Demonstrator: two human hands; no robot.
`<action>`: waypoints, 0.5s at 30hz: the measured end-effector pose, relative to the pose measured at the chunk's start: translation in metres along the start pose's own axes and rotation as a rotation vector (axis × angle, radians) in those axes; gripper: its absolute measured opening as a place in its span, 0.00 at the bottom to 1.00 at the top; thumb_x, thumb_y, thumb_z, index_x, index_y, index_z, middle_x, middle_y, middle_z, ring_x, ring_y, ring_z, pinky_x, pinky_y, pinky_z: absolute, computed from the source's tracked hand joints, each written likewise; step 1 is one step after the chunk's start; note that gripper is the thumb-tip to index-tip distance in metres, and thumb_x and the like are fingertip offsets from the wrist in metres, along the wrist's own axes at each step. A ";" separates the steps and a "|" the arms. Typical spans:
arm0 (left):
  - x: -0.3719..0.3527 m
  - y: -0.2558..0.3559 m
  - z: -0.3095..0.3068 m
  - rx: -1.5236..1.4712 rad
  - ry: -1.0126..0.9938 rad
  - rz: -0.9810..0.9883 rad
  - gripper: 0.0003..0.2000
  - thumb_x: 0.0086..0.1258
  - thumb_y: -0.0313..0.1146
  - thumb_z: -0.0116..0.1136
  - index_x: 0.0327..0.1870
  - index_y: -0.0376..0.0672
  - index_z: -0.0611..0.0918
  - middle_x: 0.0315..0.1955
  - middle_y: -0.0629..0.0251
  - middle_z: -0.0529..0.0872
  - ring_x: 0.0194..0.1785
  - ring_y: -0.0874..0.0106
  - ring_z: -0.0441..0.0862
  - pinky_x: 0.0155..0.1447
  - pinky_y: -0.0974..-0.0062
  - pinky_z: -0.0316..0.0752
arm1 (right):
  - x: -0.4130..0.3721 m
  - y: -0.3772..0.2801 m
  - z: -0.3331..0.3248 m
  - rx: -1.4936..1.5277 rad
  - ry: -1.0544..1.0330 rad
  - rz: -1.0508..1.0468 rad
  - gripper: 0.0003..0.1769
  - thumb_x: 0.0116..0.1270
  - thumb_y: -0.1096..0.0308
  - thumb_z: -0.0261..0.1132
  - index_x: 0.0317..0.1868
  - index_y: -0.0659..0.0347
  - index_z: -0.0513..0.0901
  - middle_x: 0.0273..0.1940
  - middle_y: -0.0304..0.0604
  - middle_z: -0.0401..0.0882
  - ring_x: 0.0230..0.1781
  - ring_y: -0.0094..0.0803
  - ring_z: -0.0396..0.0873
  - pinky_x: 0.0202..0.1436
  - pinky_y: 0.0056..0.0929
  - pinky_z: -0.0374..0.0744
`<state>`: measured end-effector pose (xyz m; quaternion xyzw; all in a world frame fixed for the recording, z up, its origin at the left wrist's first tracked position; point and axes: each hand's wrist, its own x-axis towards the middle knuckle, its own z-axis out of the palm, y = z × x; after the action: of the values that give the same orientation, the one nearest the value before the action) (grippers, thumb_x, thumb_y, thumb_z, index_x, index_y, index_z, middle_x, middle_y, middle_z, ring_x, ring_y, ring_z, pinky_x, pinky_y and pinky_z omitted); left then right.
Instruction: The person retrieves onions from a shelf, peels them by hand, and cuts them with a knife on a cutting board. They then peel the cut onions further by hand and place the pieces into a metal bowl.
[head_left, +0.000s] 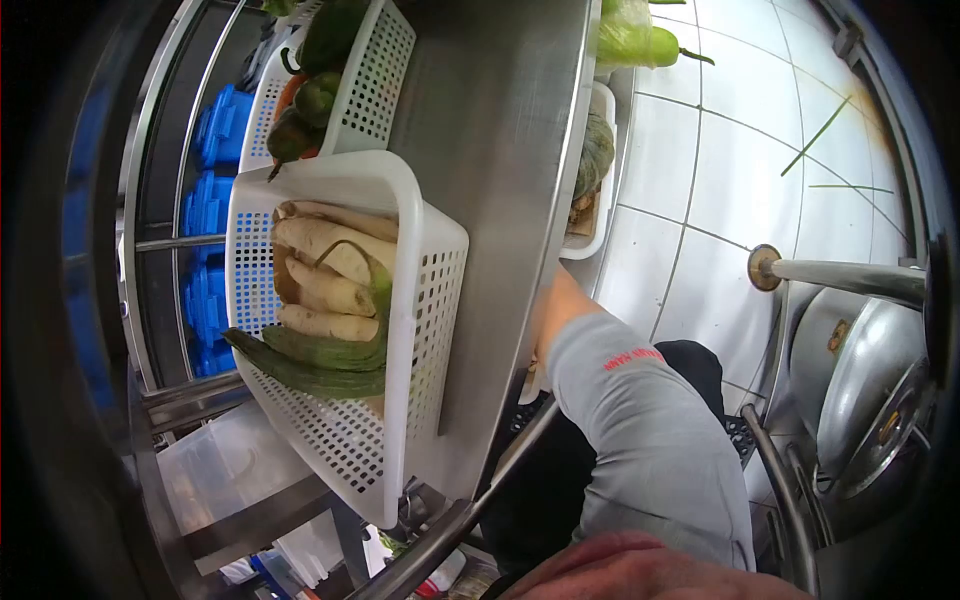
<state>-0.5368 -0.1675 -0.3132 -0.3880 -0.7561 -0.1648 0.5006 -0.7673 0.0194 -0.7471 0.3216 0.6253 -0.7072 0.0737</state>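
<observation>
One bare forearm (pixel 558 312) in a grey sleeve (pixel 650 440) reaches under the edge of a steel shelf (pixel 490 130). Its hand is hidden beneath the shelf, and I cannot tell which arm it is. No other hand can be made out; a blurred patch of skin (pixel 650 575) fills the bottom edge. On the shelf, a white perforated basket (pixel 405 300) holds several pale root vegetables (pixel 325 290) and long green gourds (pixel 310 365). Beyond the forearm, a white tray (pixel 606 170) with a dark green squash (pixel 594 155) shows partly below the shelf.
Another white basket (pixel 375 85) holds dark green vegetables. Blue containers (pixel 210 220) line the left. Light green vegetables (pixel 635 40) lie at the top, above white floor tiles (pixel 660 160) with green scraps. Metal rails (pixel 840 278) and large metal pots (pixel 860 370) stand at the right.
</observation>
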 end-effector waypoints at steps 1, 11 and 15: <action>-0.001 0.000 -0.002 -0.001 0.005 -0.001 0.19 0.68 0.39 0.46 0.38 0.30 0.82 0.31 0.52 0.84 0.30 0.65 0.82 0.35 0.66 0.76 | -0.007 0.001 -0.001 0.047 -0.004 0.016 0.29 0.77 0.50 0.49 0.72 0.53 0.68 0.64 0.48 0.77 0.58 0.47 0.79 0.59 0.55 0.78; 0.004 0.003 -0.031 -0.014 0.099 0.018 0.18 0.68 0.39 0.46 0.37 0.31 0.83 0.30 0.53 0.84 0.29 0.67 0.82 0.33 0.67 0.76 | -0.124 -0.021 -0.056 0.867 -0.318 0.211 0.29 0.78 0.49 0.49 0.73 0.52 0.67 0.64 0.48 0.77 0.58 0.48 0.80 0.58 0.57 0.79; 0.019 0.003 -0.045 -0.030 0.194 0.039 0.17 0.68 0.39 0.47 0.36 0.31 0.83 0.29 0.54 0.84 0.28 0.68 0.82 0.32 0.68 0.75 | -0.210 0.000 -0.122 0.923 -0.564 0.217 0.30 0.77 0.47 0.49 0.73 0.53 0.67 0.62 0.51 0.78 0.52 0.49 0.83 0.46 0.56 0.83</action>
<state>-0.5096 -0.1866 -0.2769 -0.3923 -0.6939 -0.2030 0.5687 -0.5590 0.0701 -0.6339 0.1812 0.1695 -0.9551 0.1620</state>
